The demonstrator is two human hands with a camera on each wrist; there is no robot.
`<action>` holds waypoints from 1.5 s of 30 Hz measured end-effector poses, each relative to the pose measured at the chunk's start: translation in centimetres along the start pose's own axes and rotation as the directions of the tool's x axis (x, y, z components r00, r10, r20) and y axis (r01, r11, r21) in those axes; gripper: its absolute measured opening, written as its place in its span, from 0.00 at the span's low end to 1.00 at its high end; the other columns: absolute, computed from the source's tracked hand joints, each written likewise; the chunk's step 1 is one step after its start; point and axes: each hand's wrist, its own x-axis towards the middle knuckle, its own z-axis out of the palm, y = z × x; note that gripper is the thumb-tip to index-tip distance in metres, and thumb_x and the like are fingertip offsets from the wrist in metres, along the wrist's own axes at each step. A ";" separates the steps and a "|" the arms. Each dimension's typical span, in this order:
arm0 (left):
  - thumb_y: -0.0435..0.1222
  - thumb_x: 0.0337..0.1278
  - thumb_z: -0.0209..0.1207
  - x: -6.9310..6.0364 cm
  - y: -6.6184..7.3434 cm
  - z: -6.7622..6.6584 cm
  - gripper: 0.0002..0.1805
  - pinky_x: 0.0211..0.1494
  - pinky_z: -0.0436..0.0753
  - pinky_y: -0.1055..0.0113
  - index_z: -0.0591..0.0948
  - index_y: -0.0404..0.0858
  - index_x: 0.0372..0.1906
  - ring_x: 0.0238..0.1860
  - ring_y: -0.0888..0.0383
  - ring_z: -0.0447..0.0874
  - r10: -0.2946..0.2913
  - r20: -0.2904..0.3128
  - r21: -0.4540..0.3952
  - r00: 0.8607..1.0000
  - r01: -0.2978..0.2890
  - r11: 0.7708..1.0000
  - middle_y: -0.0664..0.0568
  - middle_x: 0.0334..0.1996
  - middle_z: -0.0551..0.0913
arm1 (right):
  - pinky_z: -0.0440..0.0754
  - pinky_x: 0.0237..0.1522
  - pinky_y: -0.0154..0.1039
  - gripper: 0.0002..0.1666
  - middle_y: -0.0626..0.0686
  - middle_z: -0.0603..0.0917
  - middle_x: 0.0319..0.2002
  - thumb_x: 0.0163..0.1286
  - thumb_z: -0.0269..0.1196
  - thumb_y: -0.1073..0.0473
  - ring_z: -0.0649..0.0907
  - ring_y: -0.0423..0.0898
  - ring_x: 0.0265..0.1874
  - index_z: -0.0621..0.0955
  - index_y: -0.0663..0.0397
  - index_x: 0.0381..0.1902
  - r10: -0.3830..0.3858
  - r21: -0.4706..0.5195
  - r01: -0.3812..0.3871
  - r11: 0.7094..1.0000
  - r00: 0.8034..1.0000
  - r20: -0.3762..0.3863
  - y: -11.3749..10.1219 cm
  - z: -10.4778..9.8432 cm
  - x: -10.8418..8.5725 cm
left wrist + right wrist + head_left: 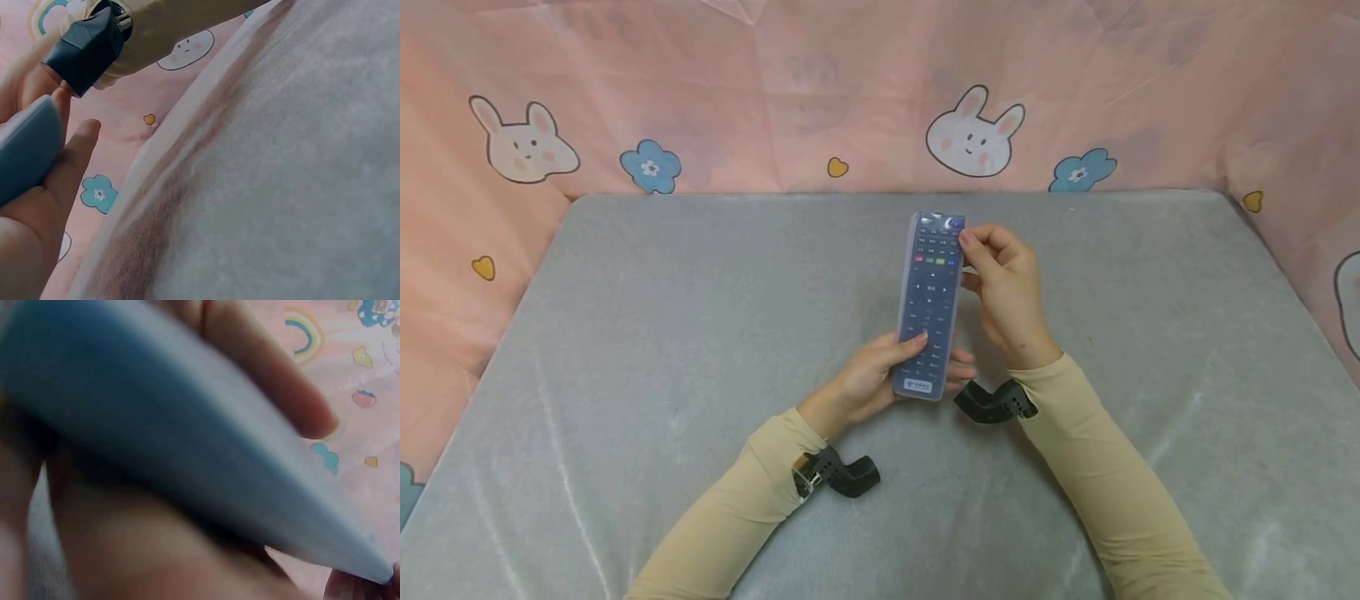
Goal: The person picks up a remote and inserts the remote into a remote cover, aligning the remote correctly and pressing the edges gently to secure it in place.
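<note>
A dark blue remote control in a translucent sleeve is held up over the table, button side showing, its lower end toward the person. My left hand grips its lower part, thumb across the buttons and fingers behind. Near the top, my right hand pinches the right edge between thumb and fingers. In the left wrist view, the remote's end appears edge-on beside the left hand. The remote's side fills much of the right wrist view, blurred, with fingers around it.
A grey cloth-covered table lies under both hands. Behind it hangs a pink curtain printed with rabbits and flowers. Black wrist mounts stick out from both beige sleeves, the right one close to the left fingertips.
</note>
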 end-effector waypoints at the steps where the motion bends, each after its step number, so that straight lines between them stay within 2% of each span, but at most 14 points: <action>1: 0.33 0.74 0.32 0.0 0.0 0.0 0.25 0.63 0.65 0.42 0.51 0.21 0.67 0.58 0.38 0.73 0.000 0.005 0.014 1.000 0.000 1.000 0.31 0.53 0.75 | 0.78 0.23 0.28 0.11 0.46 0.80 0.23 0.71 0.55 0.66 0.78 0.39 0.25 0.78 0.52 0.27 0.003 0.009 -0.003 1.000 1.000 -0.002 0.0 0.0 0.0; 4: 0.33 0.73 0.32 0.0 0.1 -0.1 0.25 0.63 0.66 0.45 0.52 0.21 0.67 0.60 0.34 0.68 -0.003 -0.008 0.063 1.000 0.004 0.998 0.24 0.58 0.67 | 0.77 0.22 0.28 0.13 0.46 0.80 0.23 0.70 0.54 0.67 0.78 0.39 0.24 0.79 0.52 0.26 0.009 0.023 -0.009 1.000 1.000 0.007 0.0 0.1 0.0; 7: 0.34 0.72 0.37 0.0 0.1 0.0 0.25 0.61 0.71 0.52 0.57 0.22 0.66 0.60 0.36 0.69 0.003 -0.121 0.160 0.993 0.017 0.987 0.24 0.58 0.68 | 0.80 0.25 0.29 0.13 0.47 0.80 0.25 0.71 0.54 0.67 0.79 0.39 0.25 0.79 0.52 0.26 0.017 -0.018 -0.016 1.000 0.998 0.057 0.1 0.2 0.0; 11: 0.35 0.68 0.46 0.2 0.1 0.1 0.23 0.53 0.77 0.60 0.67 0.26 0.63 0.54 0.43 0.78 0.055 -0.360 0.275 0.931 0.049 0.960 0.30 0.52 0.77 | 0.83 0.28 0.32 0.12 0.46 0.81 0.26 0.71 0.54 0.66 0.80 0.39 0.28 0.79 0.53 0.28 0.045 -0.092 -0.034 0.995 0.991 0.124 0.3 0.3 -0.3; 13: 0.35 0.67 0.48 0.2 0.1 0.1 0.22 0.51 0.78 0.62 0.69 0.27 0.62 0.53 0.44 0.79 0.086 -0.424 0.299 0.902 0.050 0.953 0.32 0.51 0.78 | 0.83 0.27 0.31 0.11 0.45 0.81 0.26 0.71 0.54 0.66 0.80 0.39 0.28 0.79 0.53 0.29 0.056 -0.109 -0.041 0.993 0.989 0.137 0.4 0.4 -0.4; 15: 0.35 0.67 0.48 0.2 0.2 0.1 0.22 0.52 0.79 0.60 0.69 0.28 0.61 0.53 0.42 0.78 0.106 -0.440 0.296 0.892 0.033 0.955 0.32 0.51 0.79 | 0.83 0.27 0.31 0.10 0.45 0.81 0.26 0.71 0.54 0.66 0.80 0.39 0.27 0.79 0.53 0.29 0.065 -0.109 -0.050 0.993 0.988 0.141 0.5 0.5 -0.4; 20: 0.36 0.68 0.47 0.3 0.2 -0.1 0.21 0.51 0.79 0.58 0.70 0.27 0.60 0.52 0.40 0.79 0.124 -0.440 0.262 0.889 -0.004 0.965 0.31 0.50 0.78 | 0.83 0.30 0.33 0.06 0.46 0.82 0.27 0.70 0.55 0.67 0.81 0.40 0.28 0.80 0.63 0.34 0.103 -0.116 -0.084 0.990 0.980 0.168 0.7 0.6 -0.3; 26: 0.39 0.70 0.46 0.0 1.1 -0.4 0.22 0.50 0.79 0.60 0.69 0.31 0.63 0.52 0.39 0.78 0.182 -0.452 0.266 0.873 -0.063 0.962 0.34 0.49 0.80 | 0.83 0.38 0.36 0.11 0.45 0.83 0.30 0.68 0.57 0.68 0.82 0.40 0.32 0.77 0.75 0.44 0.191 -0.195 -0.146 0.970 0.952 0.238 0.9 0.7 -0.2; 29: 0.39 0.69 0.48 -0.2 1.9 -0.5 0.22 0.47 0.80 0.63 0.72 0.31 0.60 0.50 0.42 0.80 0.226 -0.495 0.285 0.839 -0.089 0.954 0.37 0.46 0.83 | 0.83 0.40 0.37 0.14 0.47 0.83 0.32 0.68 0.57 0.69 0.82 0.41 0.33 0.76 0.78 0.46 0.196 -0.180 -0.151 0.972 0.943 0.267 0.9 0.7 -0.3; 33: 0.38 0.68 0.50 -0.3 2.8 -0.7 0.19 0.39 0.80 0.68 0.76 0.26 0.52 0.36 0.55 0.84 0.257 -0.586 0.285 0.768 -0.102 0.953 0.48 0.33 0.86 | 0.83 0.41 0.41 0.16 0.51 0.83 0.35 0.67 0.57 0.70 0.83 0.43 0.34 0.75 0.80 0.48 0.219 -0.194 -0.167 0.967 0.932 0.288 1.0 0.8 -0.3; 36: 0.37 0.68 0.51 -0.3 3.2 -0.8 0.18 0.35 0.79 0.70 0.76 0.23 0.47 0.29 0.62 0.82 0.277 -0.630 0.292 0.726 -0.109 0.950 0.55 0.26 0.84 | 0.82 0.45 0.45 0.18 0.56 0.82 0.40 0.68 0.57 0.67 0.83 0.44 0.36 0.74 0.77 0.51 0.304 -0.281 -0.215 0.935 0.894 0.330 1.0 0.8 -0.2; 40: 0.37 0.68 0.51 -0.1 3.3 -1.0 0.19 0.36 0.79 0.71 0.76 0.21 0.47 0.29 0.63 0.81 0.300 -0.653 0.306 0.695 -0.120 0.945 0.57 0.24 0.84 | 0.81 0.46 0.47 0.21 0.63 0.81 0.44 0.69 0.56 0.64 0.83 0.44 0.38 0.72 0.76 0.54 0.455 -0.390 -0.294 0.873 0.780 0.430 1.2 0.8 -0.2; 43: 0.37 0.68 0.51 0.0 3.3 -1.3 0.19 0.41 0.77 0.71 0.76 0.22 0.49 0.34 0.63 0.81 0.299 -0.662 0.304 0.687 -0.118 0.945 0.54 0.28 0.85 | 0.82 0.44 0.46 0.20 0.62 0.83 0.40 0.68 0.56 0.65 0.84 0.45 0.36 0.72 0.79 0.52 0.516 -0.416 -0.330 0.847 0.698 0.497 1.5 0.8 -0.4; 45: 0.37 0.68 0.51 0.0 3.2 -1.6 0.20 0.47 0.76 0.70 0.76 0.23 0.51 0.39 0.61 0.80 0.292 -0.658 0.300 0.694 -0.115 0.947 0.49 0.34 0.86 | 0.82 0.43 0.46 0.19 0.58 0.84 0.38 0.67 0.56 0.67 0.84 0.44 0.35 0.72 0.79 0.50 0.528 -0.413 -0.343 0.844 0.670 0.522 1.7 0.8 -0.5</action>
